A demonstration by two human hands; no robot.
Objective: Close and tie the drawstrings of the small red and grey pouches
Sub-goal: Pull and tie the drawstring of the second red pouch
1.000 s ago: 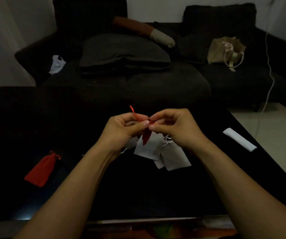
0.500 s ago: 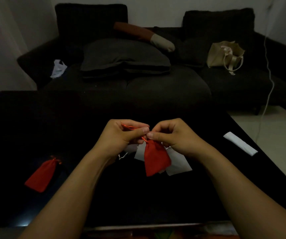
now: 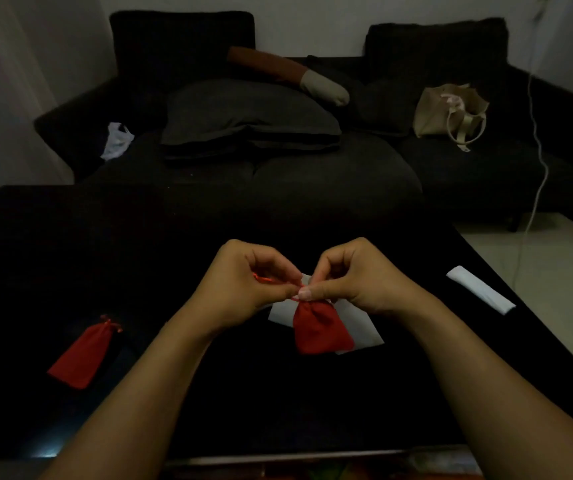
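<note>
Red pouch (image 3: pixel 321 329) hangs neck-up, long axis near vertical — both hands (image 3: pixel 304 285) pinching its drawstring (image 3: pixel 264 278).

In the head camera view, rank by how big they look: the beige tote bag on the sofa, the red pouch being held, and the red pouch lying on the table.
1. beige tote bag, though it sits farthest away.
2 and 3. held red pouch and red pouch lying on the table: they look about alike, so no ranking.

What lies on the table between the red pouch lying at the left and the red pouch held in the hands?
In the head view, only the left forearm crosses between the lying pouch and the held pouch; otherwise bare dark table.
</note>
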